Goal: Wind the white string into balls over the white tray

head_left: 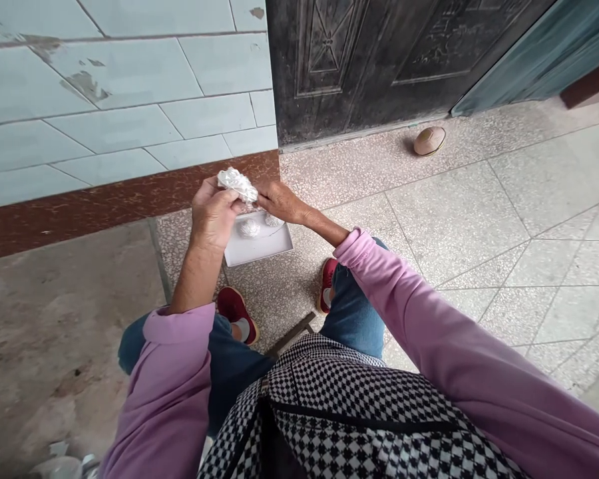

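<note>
My left hand (pixel 213 214) is closed around a white, ruffled piece (pixel 235 182) that looks like a fabric or paper flower, held up above the floor. At its right edge, the fingers of my right hand (pixel 282 201) are pinched together on it; the fingertips are partly hidden. Below both hands lies a shallow white box (pixel 257 251) on the floor. Inside it are a round, white ruffled piece (pixel 250 229) and another similar one (pixel 273 220), partly covered by my right hand.
A tiled wall (pixel 130 73) and a dark panelled door (pixel 359 66) stand ahead. By the door, a pinkish ball (pixel 429 141) rests on the speckled floor. Red shoes (pixel 233 309) flank the box's near side. Some pale scraps (pixel 60 466) lie at the lower left.
</note>
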`<state>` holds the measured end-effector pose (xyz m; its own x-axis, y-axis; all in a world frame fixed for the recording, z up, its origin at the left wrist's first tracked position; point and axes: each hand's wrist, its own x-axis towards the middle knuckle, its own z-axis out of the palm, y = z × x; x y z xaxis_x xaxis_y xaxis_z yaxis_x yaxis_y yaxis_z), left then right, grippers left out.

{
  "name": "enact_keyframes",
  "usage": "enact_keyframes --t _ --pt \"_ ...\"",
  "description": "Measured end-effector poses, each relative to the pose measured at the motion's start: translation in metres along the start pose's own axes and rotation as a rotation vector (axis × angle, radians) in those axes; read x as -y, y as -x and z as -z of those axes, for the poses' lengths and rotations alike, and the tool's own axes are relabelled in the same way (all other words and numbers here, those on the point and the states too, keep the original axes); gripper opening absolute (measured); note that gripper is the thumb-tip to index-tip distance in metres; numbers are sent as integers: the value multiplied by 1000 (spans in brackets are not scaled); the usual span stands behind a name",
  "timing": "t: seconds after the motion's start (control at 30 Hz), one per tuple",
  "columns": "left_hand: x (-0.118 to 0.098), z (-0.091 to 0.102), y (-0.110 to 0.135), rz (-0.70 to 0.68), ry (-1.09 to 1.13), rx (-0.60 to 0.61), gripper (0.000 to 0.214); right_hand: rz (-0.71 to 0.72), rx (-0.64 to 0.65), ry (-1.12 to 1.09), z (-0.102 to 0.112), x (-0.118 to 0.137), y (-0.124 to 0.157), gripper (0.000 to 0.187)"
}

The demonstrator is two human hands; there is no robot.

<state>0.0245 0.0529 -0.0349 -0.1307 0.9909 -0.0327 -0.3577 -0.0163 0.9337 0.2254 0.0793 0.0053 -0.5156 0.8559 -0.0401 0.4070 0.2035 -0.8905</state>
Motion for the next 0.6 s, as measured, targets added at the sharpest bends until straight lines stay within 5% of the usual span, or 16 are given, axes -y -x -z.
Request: enact_keyframes --t 0.23,0.47,0.6 --pt "11 6 -4 -126 -228 -143 63 88 175 -114 -3 12 19 48" --pt "-1 -4 16 32 -283 179 49 69 -122 -222 29 6 2 64" --pt "-8 -7 22 104 -168 259 46 59 -205 -231 26 -3 -6 71"
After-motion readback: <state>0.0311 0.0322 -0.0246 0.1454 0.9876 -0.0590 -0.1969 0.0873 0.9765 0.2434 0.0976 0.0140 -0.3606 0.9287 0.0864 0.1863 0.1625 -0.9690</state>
